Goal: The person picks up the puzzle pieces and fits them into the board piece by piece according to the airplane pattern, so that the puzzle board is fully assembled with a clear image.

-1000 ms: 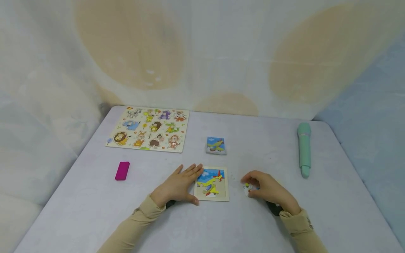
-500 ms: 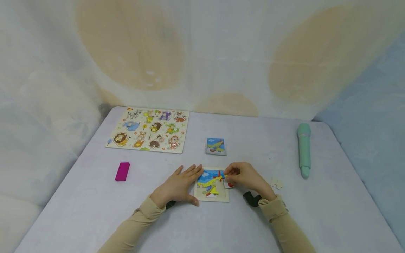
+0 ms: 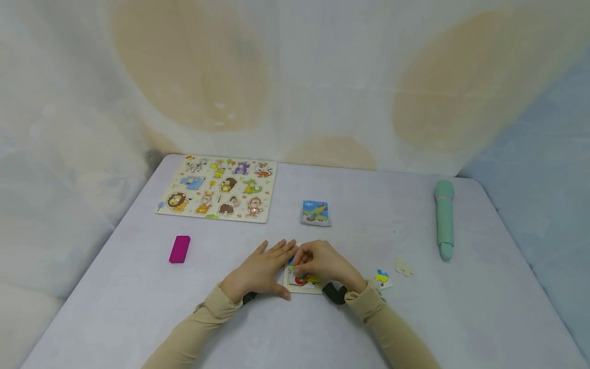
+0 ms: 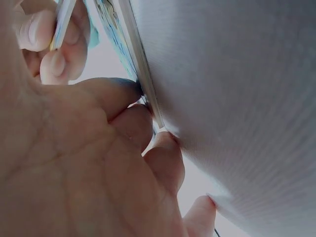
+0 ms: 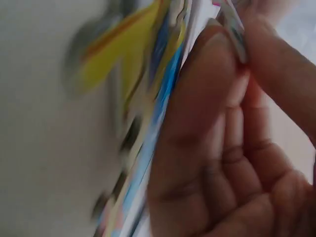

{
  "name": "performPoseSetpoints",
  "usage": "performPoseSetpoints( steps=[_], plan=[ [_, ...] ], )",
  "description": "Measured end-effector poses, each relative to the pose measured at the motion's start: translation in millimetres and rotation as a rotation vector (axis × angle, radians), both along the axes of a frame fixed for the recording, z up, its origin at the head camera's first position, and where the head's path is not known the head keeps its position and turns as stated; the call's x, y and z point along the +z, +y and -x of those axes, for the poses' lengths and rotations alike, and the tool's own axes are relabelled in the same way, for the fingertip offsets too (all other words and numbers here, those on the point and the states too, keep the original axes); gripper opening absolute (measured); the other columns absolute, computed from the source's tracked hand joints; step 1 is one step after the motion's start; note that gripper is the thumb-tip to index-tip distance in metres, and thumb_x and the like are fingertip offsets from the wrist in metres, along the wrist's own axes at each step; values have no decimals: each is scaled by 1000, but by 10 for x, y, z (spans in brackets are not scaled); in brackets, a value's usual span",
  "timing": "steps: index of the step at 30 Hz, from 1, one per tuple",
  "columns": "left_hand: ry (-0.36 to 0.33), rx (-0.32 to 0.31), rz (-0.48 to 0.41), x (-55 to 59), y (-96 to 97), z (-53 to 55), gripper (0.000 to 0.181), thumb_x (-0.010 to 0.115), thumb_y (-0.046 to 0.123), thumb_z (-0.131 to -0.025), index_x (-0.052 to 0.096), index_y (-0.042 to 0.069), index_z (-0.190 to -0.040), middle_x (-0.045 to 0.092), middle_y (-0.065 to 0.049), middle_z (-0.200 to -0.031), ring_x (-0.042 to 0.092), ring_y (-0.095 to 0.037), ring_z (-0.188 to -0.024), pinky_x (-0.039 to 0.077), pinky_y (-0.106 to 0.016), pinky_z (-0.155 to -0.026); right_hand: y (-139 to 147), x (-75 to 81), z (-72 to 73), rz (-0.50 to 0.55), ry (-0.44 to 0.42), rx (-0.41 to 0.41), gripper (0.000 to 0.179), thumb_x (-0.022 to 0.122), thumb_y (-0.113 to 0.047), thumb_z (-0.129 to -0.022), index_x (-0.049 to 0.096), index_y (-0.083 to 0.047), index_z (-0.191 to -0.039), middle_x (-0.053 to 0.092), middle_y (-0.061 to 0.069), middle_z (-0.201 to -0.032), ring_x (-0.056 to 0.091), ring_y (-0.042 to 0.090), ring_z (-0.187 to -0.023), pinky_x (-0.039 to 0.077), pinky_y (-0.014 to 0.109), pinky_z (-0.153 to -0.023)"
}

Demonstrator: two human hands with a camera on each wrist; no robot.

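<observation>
A puzzle piece (image 3: 382, 278) shows blue and yellow, the block (image 3: 180, 249) magenta.

The head camera looked forward and down over the surface (image 3: 276, 333) from well above — both wrist cameras, placed very near, faced the left fingers (image 4: 165, 163) and right fingers (image 5: 197, 98), sharing the puzzle board (image 4: 141, 66) almost edge-on.

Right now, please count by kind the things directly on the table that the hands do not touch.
Loose jigsaw pieces: 2
Cream animal puzzle board: 1
Magenta rectangular block: 1
Mint-green rounded stick: 1
Blue square airplane picture: 1
Total: 6
</observation>
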State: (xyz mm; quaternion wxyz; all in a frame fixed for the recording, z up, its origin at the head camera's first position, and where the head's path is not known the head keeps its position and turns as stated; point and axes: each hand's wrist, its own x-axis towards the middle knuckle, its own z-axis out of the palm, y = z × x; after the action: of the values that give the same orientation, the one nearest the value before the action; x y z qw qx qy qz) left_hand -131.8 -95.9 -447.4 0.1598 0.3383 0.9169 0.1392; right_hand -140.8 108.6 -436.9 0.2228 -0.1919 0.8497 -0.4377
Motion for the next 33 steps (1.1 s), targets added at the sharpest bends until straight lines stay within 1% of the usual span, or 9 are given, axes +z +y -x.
performPoseSetpoints(
  steps=[3,10,13,16,19,22,27,30,33],
  plan=[
    [5,-10,-5,-1,3,0,108,78,57,-70,29,9,-153,21,-3,-163,20,-27,-150,15,-60,-119,-68,-13,-27,-18,30,4,11,78,-9,-79,68,-8,-82,66,-2,-72,57,6,-63,47,19,-59],
    [23,-21,4,28,17,3,108,77,58,-71,27,9,-153,20,-3,-163,20,-27,-150,15,-61,-118,-123,-10,-96,-167,170,-21,21,82,-11,-75,61,-10,-73,54,-4,-59,47,7,-53,36,17,-48],
    [22,-20,1,36,20,-2,108,77,58,-70,27,9,-153,20,-4,-163,20,-27,-150,15,-61,-118,-109,-21,-102,-176,171,-5,20,81,-13,-77,61,-11,-73,53,-5,-58,46,6,-51,35,17,-47],
    [15,-12,0,43,23,-9,108,78,57,-70,27,9,-153,20,-4,-163,20,-27,-150,15,-61,-118,-33,-36,-82,-123,128,39,14,77,-16,-82,63,-11,-82,56,-5,-65,49,5,-56,39,17,-50],
    [2,2,1,49,27,-15,108,79,56,-70,28,9,-153,20,-4,-163,20,-27,-150,14,-60,-119,145,-41,-48,-63,77,84,12,71,-19,-88,66,-11,-95,63,-4,-78,55,6,-68,46,18,-61],
    [-12,14,4,45,33,-16,108,80,55,-70,27,10,-153,21,-4,-163,19,-27,-151,14,-60,-119,403,-26,-24,-33,46,65,17,67,-22,-92,67,-11,-105,68,-1,-94,60,9,-84,49,22,-76],
    [-22,23,14,34,39,-16,109,81,54,-70,27,11,-154,20,-3,-163,18,-26,-151,13,-58,-120,900,-22,-52,-65,60,-71,24,65,-26,-93,67,-10,-111,69,3,-105,62,14,-95,51,28,-82],
    [-23,22,16,28,38,-12,109,81,54,-70,26,11,-154,19,-3,-163,17,-25,-151,13,-58,-120,1204,-26,-133,-83,65,-140,27,65,-27,-93,65,-9,-114,69,4,-108,63,16,-98,51,29,-83],
    [-10,17,24,21,32,-6,109,80,55,-70,26,11,-154,19,-2,-163,17,-25,-151,13,-59,-120,1482,-22,-247,-85,89,-174,31,67,-23,-92,63,-8,-118,70,7,-111,64,19,-100,52,28,-84]
  ],
)
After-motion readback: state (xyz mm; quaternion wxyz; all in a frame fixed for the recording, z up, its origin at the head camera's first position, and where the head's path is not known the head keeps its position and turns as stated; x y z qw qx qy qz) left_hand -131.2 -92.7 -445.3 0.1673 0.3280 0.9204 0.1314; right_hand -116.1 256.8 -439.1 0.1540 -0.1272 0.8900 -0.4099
